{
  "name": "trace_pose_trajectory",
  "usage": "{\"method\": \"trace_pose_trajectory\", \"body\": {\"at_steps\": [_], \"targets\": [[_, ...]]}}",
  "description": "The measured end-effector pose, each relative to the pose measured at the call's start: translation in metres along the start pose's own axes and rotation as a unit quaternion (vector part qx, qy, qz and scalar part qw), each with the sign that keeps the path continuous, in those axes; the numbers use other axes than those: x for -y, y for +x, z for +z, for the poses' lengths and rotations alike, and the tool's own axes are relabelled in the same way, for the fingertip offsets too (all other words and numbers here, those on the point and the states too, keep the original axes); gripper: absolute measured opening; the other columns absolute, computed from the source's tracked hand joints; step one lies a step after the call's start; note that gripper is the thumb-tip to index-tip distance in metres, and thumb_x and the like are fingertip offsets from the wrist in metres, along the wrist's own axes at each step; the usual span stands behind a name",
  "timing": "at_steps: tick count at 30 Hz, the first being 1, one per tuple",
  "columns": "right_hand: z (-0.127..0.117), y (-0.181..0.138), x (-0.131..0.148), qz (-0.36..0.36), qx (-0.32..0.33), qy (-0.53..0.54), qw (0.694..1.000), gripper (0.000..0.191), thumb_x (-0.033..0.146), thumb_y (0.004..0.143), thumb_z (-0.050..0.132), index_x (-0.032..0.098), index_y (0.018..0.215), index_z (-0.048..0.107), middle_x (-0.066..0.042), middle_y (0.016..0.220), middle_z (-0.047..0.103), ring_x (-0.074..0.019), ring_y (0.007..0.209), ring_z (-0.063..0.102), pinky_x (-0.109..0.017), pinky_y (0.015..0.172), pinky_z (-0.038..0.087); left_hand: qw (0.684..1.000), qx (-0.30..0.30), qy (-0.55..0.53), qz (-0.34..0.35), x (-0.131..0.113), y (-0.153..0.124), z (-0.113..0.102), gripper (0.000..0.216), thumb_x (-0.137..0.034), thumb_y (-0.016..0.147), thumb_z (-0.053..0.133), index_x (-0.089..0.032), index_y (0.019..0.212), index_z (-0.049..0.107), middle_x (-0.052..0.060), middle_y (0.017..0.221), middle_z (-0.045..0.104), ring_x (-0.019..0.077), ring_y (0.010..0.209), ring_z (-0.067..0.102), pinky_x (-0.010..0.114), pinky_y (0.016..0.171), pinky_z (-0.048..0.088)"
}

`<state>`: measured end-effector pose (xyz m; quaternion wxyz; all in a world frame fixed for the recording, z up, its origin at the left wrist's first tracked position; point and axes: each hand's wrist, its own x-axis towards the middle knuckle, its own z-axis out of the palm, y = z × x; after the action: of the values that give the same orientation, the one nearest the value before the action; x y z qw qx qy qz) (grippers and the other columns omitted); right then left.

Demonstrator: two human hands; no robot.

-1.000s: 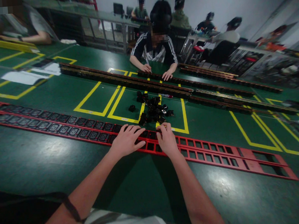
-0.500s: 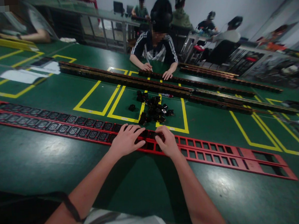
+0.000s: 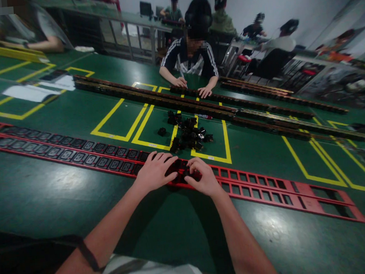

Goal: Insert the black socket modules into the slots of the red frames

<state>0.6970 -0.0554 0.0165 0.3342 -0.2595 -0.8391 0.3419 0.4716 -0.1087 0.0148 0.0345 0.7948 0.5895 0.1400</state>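
A long red panel (image 3: 324, 203) with two rows of square openings lies slantwise across the table before me. Black sockets (image 3: 79, 157) fill the openings on its left part; the openings to the right of my hands show bare. My left hand (image 3: 156, 172) rests palm down over the panel, fingers spread, covering part of both rows. Close beside it, my right hand (image 3: 204, 178) is curled with thumb and fingers around a small black socket (image 3: 186, 170) at the panel. The fingers partly hide this piece, and whether it sits in an opening I cannot tell.
Just beyond the panel lies a heap of loose black sockets (image 3: 190, 134). Long dark rails (image 3: 153, 97) run across the green table (image 3: 79, 201), marked with yellow tape. Opposite, a co-worker (image 3: 191, 61) leans over a rail with a pen-like tool. White papers (image 3: 27, 93) lie left.
My right hand has shifted slightly toward me, from the far row to about the near row, with the black socket at its fingertips. My left hand has stayed in place.
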Motion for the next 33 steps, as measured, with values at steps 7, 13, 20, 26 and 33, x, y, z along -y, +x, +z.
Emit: {"method": "trace_pose_trajectory", "body": {"at_steps": [7,13,20,26,33], "targets": [[0.0001,0.0056,-0.0012,0.020,0.090,0.022,0.995,0.022,0.017,0.077,0.070,0.022,0.077,0.048,-0.004,0.098,0.060,-0.0190,0.092,0.056,-0.032,0.083,0.045,1.000,-0.005,0.002,-0.001,0.0004,-0.0008,0.0023,0.052,-0.051,0.095,0.050,-0.027,0.141,0.053,0.007,0.140,0.059,0.0277,0.127,0.052,0.050,0.115,0.028],[-0.0004,0.0057,0.0042,0.042,0.112,0.005,0.993,0.022,0.011,0.075,0.067,0.022,0.076,0.047,-0.003,0.099,0.057,-0.0182,0.092,0.054,-0.031,0.083,0.044,1.000,-0.002,0.002,0.001,0.0004,-0.0008,0.0027,0.053,-0.051,0.096,0.049,-0.025,0.142,0.052,0.008,0.140,0.059,0.0280,0.127,0.051,0.050,0.115,0.028],[0.0006,0.0046,0.0045,0.038,0.106,0.007,0.994,0.020,0.011,0.076,0.065,0.022,0.078,0.048,-0.003,0.100,0.056,-0.0184,0.093,0.055,-0.031,0.084,0.045,1.000,-0.004,0.002,0.000,0.0005,-0.0007,0.0021,0.052,-0.050,0.095,0.050,-0.027,0.142,0.052,0.007,0.139,0.059,0.0280,0.127,0.052,0.049,0.114,0.029],[0.0001,0.0047,0.0077,0.039,0.105,0.016,0.994,0.019,0.010,0.076,0.065,0.021,0.077,0.050,-0.003,0.100,0.055,-0.0176,0.093,0.056,-0.031,0.085,0.046,1.000,-0.007,0.001,0.001,0.0003,-0.0008,0.0022,0.051,-0.048,0.095,0.051,-0.026,0.141,0.053,0.008,0.139,0.059,0.0282,0.126,0.052,0.050,0.115,0.028],[0.0014,0.0037,0.0034,0.034,0.113,-0.003,0.993,0.018,0.013,0.076,0.071,0.021,0.076,0.055,-0.003,0.101,0.056,-0.0179,0.093,0.057,-0.032,0.085,0.047,1.000,-0.007,0.003,0.000,0.0004,-0.0005,0.0027,0.052,-0.048,0.094,0.052,-0.028,0.141,0.053,0.007,0.138,0.059,0.0282,0.127,0.051,0.049,0.115,0.028]]}}
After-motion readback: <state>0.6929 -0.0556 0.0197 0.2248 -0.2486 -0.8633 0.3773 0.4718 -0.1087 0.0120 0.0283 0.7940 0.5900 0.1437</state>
